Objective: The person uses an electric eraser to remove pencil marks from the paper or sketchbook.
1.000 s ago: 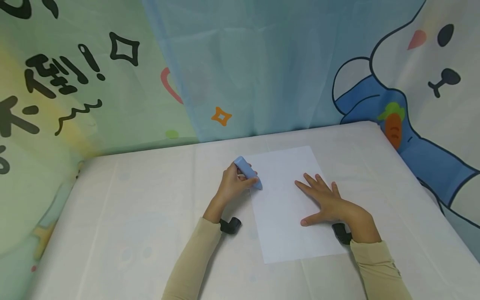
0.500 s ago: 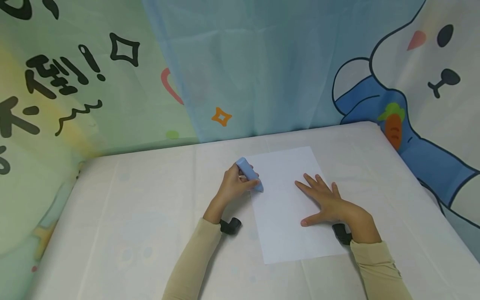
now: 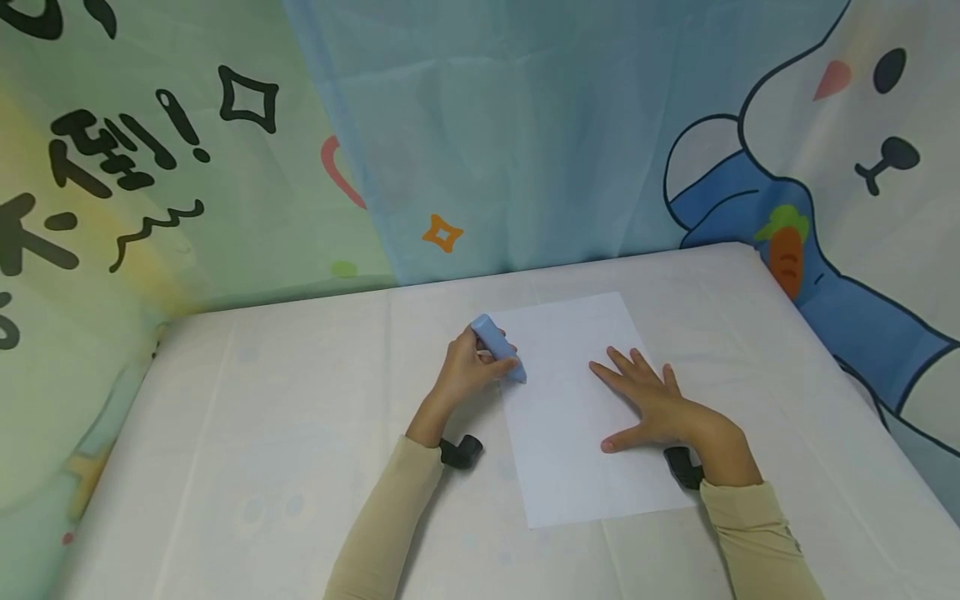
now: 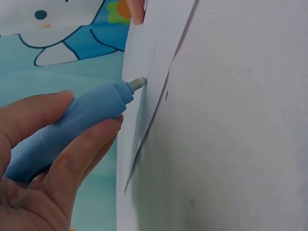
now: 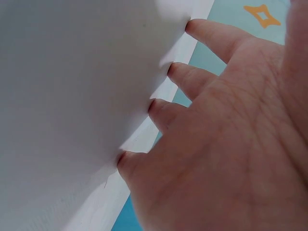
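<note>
A thick light-blue electric eraser tilts over the left edge of a white sheet of paper. My left hand grips its barrel between thumb and fingers. In the left wrist view the pale, narrow tip of the electric eraser meets the paper, or nearly so; contact is hard to judge. Faint specks show on the sheet near it. On the sheet's right part my right hand lies with fingers spread. Its fingertips press on the paper in the right wrist view.
The sheet lies on a table with a white cloth. A printed curtain stands behind the table's far edge. Each wrist wears a small black camera, such as the left camera.
My left hand and the electric eraser shifted very slightly right and toward me in the first half second, then stayed put. The right hand and the paper have not moved.
</note>
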Tool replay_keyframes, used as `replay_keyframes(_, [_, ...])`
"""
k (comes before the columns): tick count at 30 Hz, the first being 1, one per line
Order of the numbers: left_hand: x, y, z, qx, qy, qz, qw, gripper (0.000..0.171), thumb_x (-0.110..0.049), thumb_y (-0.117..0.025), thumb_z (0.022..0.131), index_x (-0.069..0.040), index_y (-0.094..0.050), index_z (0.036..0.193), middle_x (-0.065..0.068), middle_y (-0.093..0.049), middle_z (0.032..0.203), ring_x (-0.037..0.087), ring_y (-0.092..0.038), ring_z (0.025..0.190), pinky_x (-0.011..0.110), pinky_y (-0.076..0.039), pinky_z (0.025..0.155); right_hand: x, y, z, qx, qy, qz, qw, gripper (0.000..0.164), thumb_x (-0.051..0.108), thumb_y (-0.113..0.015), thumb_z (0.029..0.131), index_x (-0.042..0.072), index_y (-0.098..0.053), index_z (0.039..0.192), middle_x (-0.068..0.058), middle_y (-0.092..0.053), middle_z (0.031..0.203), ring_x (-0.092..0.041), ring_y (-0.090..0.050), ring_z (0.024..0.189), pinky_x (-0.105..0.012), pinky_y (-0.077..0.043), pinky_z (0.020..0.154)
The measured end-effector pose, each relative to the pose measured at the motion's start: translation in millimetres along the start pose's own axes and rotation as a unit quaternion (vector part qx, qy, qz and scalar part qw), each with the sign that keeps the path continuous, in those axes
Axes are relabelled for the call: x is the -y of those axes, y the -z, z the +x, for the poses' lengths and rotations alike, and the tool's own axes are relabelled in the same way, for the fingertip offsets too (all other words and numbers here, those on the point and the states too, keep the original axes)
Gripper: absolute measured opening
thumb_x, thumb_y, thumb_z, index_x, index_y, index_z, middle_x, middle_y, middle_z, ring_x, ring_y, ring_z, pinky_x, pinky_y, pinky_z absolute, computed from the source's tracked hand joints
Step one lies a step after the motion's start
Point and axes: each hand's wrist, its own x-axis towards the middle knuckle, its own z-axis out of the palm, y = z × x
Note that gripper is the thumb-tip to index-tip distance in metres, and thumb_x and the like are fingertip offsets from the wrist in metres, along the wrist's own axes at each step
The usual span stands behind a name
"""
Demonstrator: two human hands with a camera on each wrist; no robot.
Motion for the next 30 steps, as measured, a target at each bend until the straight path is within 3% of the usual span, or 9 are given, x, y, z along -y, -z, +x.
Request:
replay_keyframes(17, [-2.2, -0.4, -0.7, 0.034, -0.003, 0.02, 0.9992, 0.04, 0.001, -0.073, 0.084, 0.008, -0.051, 0.117, 0.025, -0.068, 0.11, 0.035, -0.069, 0.097, 0.028, -0.06, 0.077, -0.5, 0.0, 0.9, -0.002, 0.003, 0.004, 1.0, 0.11, 0.042, -0.087, 0.067, 0.004, -0.026, 0.151, -0.028, -0.004, 0.159, -0.05, 0.011, 0.144, -0.073, 0.017, 0.107])
replay_keyframes(30, [0.9, -1.2, -0.1, -0.012, -0.017, 0.01, 0.9997, 0.039, 0.003, -0.073, 0.083, 0.01, -0.051, 0.115, 0.028, -0.068, 0.107, 0.037, -0.07, 0.094, 0.028, -0.06, 0.076, -0.7, -0.6, 0.8, 0.003, -0.005, 0.0, 1.0, 0.11, 0.043, -0.086, 0.068, 0.006, -0.025, 0.152, -0.027, -0.002, 0.16, -0.05, 0.011, 0.144, -0.071, 0.019, 0.107])
